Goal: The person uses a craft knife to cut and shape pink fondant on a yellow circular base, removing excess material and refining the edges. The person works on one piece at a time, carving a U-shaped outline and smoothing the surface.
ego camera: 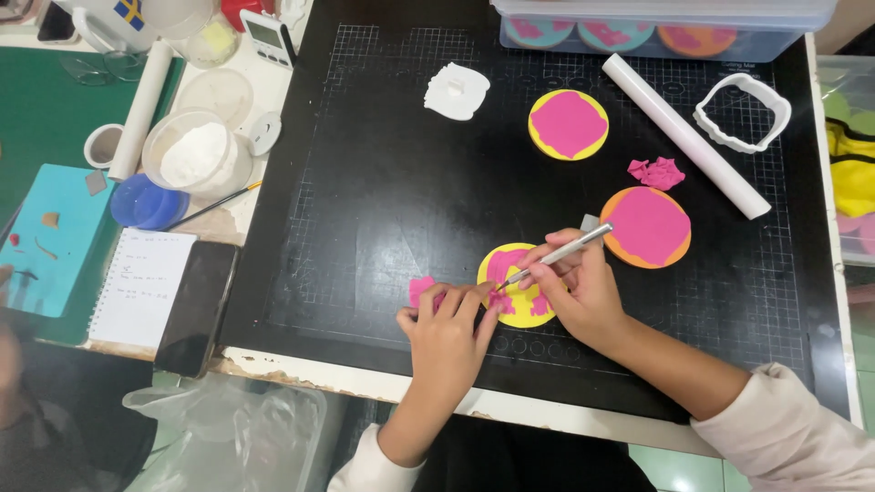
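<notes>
Pink scraps [656, 172] and a white roller [685, 135] lie apart from hands pinching a scalpel [558, 257] and steadying a yellow disc [515, 284].

Bare black mat [383, 210] lies open on the left; rolling pin [685, 135] and orange disc [645, 227] crowd the right.

The right hand [583, 292] covers the near right part of the yellow disc [512, 273], and the left hand [447, 330] hides most of the pink scrap [420, 290] under its fingers. Where the blade tip of the silver knife [558, 258] meets the pink layer is too small to make out. The clear lidded box [656, 27] runs off the top edge, showing only slices of the discs inside. The writing on the notepad [141, 287] is too fine to read. The right sleeve [793, 437] is cut off at the corner
</notes>
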